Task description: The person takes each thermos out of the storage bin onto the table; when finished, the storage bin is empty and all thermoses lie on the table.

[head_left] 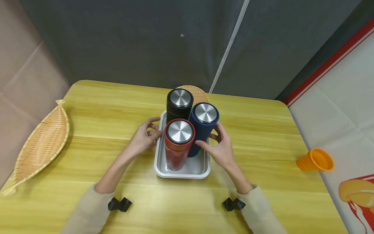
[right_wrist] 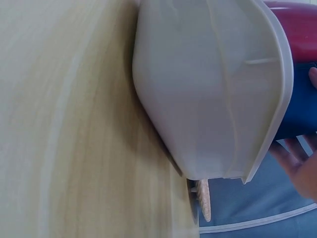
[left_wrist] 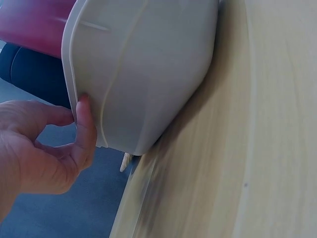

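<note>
A light grey tray (head_left: 182, 176) stands on the table with three thermos flasks upright in it, all with round steel-topped lids. The red flask (head_left: 176, 157) is at the front, the black flask (head_left: 173, 112) behind it, and the dark blue flask (head_left: 202, 130) to the right. My left hand (head_left: 143, 137) pinches the tray's left rim between thumb and fingers, as the left wrist view shows. On the other side, my right hand (head_left: 221, 150) grips the blue flask, thumb at its front and fingers round its right side. The black flask's lower part is hidden.
Behind the flasks lies a round woven basket (head_left: 196, 92), partly hidden. A leaf-shaped wicker basket (head_left: 43, 143) rests at the table's left edge. An orange cup (head_left: 306, 162) is near the right edge. A dark grey curtain (head_left: 131, 42) hangs beyond the table (head_left: 111, 107).
</note>
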`<state>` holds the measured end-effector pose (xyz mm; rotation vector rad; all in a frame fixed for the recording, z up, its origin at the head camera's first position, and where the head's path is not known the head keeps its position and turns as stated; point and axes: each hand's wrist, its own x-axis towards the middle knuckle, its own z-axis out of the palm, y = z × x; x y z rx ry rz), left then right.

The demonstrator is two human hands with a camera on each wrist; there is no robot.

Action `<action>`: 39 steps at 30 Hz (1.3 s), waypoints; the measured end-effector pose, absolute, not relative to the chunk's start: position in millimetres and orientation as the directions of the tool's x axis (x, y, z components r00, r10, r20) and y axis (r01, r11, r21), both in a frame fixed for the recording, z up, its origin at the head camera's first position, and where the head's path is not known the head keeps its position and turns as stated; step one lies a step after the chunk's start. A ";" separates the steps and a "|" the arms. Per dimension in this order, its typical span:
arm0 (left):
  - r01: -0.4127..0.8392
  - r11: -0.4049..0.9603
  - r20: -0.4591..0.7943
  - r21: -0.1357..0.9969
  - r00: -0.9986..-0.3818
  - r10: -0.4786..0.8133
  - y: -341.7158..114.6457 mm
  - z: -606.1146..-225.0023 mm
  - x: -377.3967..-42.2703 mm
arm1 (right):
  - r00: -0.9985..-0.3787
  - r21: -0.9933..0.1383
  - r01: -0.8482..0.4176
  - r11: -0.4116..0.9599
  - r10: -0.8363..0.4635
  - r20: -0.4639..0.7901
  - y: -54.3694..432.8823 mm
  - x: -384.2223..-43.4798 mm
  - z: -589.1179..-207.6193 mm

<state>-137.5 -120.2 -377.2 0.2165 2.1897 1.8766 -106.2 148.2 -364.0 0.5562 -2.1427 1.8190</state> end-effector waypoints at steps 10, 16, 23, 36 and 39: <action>-0.049 0.167 -0.097 0.985 -0.952 0.291 -121.8 -375.2 -136.4 | -0.852 -0.844 -0.524 0.116 -0.076 0.519 149.6 -104.2 -354.2; -0.060 0.174 -0.113 0.983 -0.942 0.316 -116.9 -376.1 -133.6 | -0.835 -0.829 -0.550 0.096 -0.039 0.549 155.7 -97.2 -339.3; -0.047 0.179 -0.098 0.983 -0.952 0.289 -121.3 -376.1 -134.6 | -0.820 -0.812 -0.572 0.118 -0.051 0.570 153.3 -98.6 -311.0; -0.055 0.172 -0.105 0.984 -0.950 0.294 -123.0 -373.7 -135.5 | -0.832 -0.818 -0.546 0.182 0.001 0.555 154.2 -89.7 -287.4; -0.056 0.170 -0.106 0.984 -0.949 0.297 -123.1 -374.6 -135.5 | -0.836 -0.819 -0.537 0.200 0.006 0.549 157.3 -88.0 -284.0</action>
